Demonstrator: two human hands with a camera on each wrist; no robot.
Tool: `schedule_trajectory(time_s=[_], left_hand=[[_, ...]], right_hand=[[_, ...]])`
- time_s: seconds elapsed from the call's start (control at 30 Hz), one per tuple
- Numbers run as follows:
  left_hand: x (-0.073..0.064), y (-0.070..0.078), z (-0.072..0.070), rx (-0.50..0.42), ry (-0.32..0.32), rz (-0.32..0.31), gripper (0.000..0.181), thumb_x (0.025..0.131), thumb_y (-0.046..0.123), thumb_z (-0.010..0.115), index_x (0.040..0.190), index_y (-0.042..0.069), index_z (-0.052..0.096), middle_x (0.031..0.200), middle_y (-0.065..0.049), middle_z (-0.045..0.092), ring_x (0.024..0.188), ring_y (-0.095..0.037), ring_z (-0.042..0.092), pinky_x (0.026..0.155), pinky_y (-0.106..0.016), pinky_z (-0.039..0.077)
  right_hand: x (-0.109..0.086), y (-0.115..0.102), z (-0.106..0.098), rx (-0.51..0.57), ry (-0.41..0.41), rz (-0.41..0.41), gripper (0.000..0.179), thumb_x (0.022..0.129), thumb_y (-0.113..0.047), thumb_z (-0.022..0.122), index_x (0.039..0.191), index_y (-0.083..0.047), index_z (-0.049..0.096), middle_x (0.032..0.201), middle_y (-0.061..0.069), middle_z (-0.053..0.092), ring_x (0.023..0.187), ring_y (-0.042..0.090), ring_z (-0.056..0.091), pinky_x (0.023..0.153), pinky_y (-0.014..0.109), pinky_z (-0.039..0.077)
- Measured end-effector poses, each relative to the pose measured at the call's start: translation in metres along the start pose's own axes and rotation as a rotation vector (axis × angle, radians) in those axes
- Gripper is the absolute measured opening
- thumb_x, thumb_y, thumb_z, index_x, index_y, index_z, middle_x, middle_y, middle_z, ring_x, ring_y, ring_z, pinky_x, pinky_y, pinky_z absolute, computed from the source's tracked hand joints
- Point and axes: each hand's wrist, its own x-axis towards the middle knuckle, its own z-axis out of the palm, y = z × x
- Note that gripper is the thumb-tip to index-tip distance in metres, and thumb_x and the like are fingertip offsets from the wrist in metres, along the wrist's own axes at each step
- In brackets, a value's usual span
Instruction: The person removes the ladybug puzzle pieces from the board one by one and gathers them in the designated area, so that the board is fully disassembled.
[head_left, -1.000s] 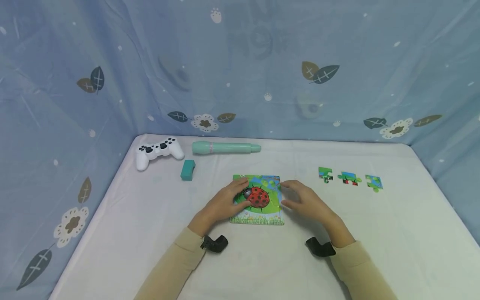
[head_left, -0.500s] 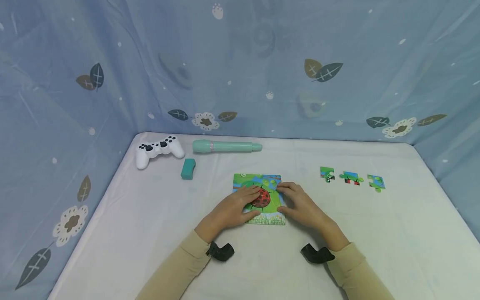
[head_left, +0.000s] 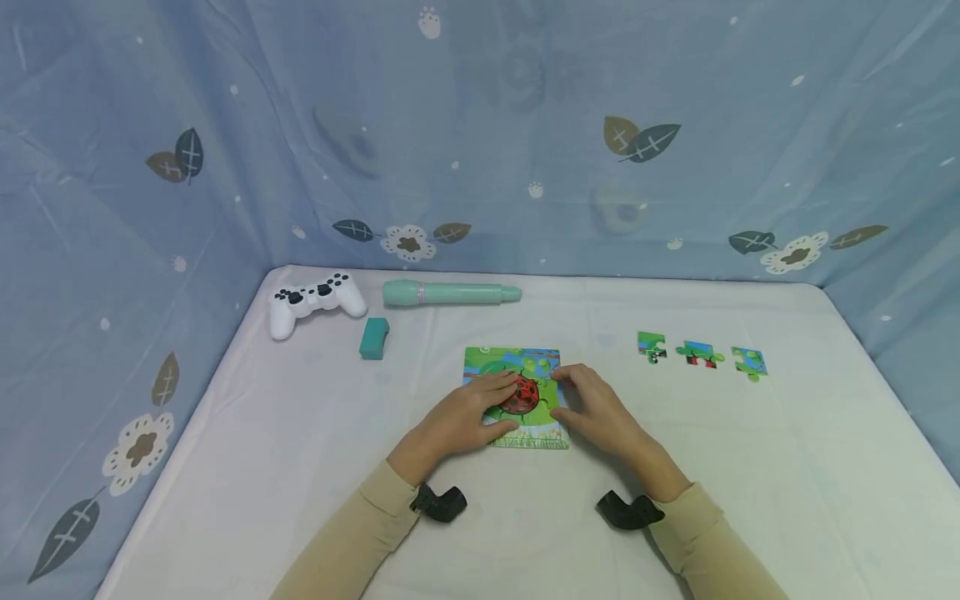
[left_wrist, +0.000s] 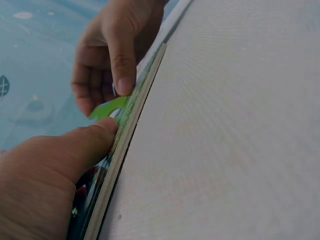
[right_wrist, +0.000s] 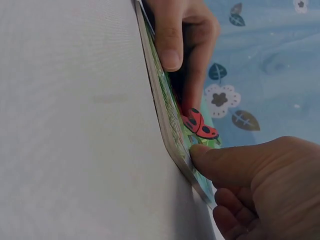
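Note:
A square ladybug jigsaw puzzle [head_left: 521, 433] lies flat on the white table before me. Across its left half rests my left hand [head_left: 471, 419], fingers over the ladybug and thumb pressing near the front. My right hand [head_left: 600, 414] is at the right edge, thumb and fingers bent around a puzzle piece. That puzzle piece [right_wrist: 201, 125], red with black spots and some green, tilts up from the board in the right wrist view. Its green part [left_wrist: 107, 107] shows between the right thumb and fingers in the left wrist view. My hands partly cover the picture.
Several other things lie on the table: a white game controller [head_left: 318, 302], a teal block [head_left: 374, 338] and a green microphone-shaped stick [head_left: 450, 293] at the back left. Loose puzzle pieces [head_left: 701, 354] lie at the right. A patterned blue cloth [head_left: 480, 125] hangs behind.
My left hand has slid right, further over the ladybug. My right hand has moved left onto the puzzle's right edge, where a piece is now tilted up.

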Motion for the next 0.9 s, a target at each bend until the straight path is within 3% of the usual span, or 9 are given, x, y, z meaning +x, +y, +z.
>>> schedule_trajectory(time_s=[0.4, 0.67, 0.9], left_hand=[[-0.002, -0.001, -0.002, 0.003, -0.007, -0.022, 0.061, 0.09, 0.042, 0.062, 0.138, 0.006, 0.049, 0.147, -0.005, 0.043, 0.136, -0.022, 0.04, 0.111, -0.039, 0.038], [-0.001, -0.001, -0.003, 0.0, -0.012, -0.025, 0.062, 0.091, 0.042, 0.061, 0.14, 0.006, 0.047, 0.148, -0.006, 0.043, 0.137, -0.022, 0.04, 0.112, -0.04, 0.036], [-0.001, -0.001, 0.0, -0.005, -0.007, -0.001, 0.062, 0.091, 0.041, 0.062, 0.139, 0.004, 0.047, 0.147, -0.007, 0.044, 0.137, -0.023, 0.039, 0.111, -0.039, 0.039]], right_hand=[[0.004, 0.0, 0.0, -0.054, 0.063, -0.054, 0.045, 0.077, -0.007, 0.077, 0.118, -0.001, 0.06, 0.111, 0.01, 0.061, 0.096, 0.021, 0.061, 0.079, 0.035, 0.056], [0.004, 0.004, -0.019, -0.01, 0.098, 0.009, 0.046, 0.078, -0.005, 0.077, 0.121, -0.004, 0.06, 0.11, 0.008, 0.062, 0.095, 0.022, 0.061, 0.078, 0.037, 0.056], [-0.006, 0.023, -0.043, 0.017, 0.113, 0.091, 0.047, 0.08, -0.003, 0.074, 0.124, -0.003, 0.059, 0.111, 0.009, 0.062, 0.098, 0.021, 0.059, 0.082, 0.034, 0.056]])
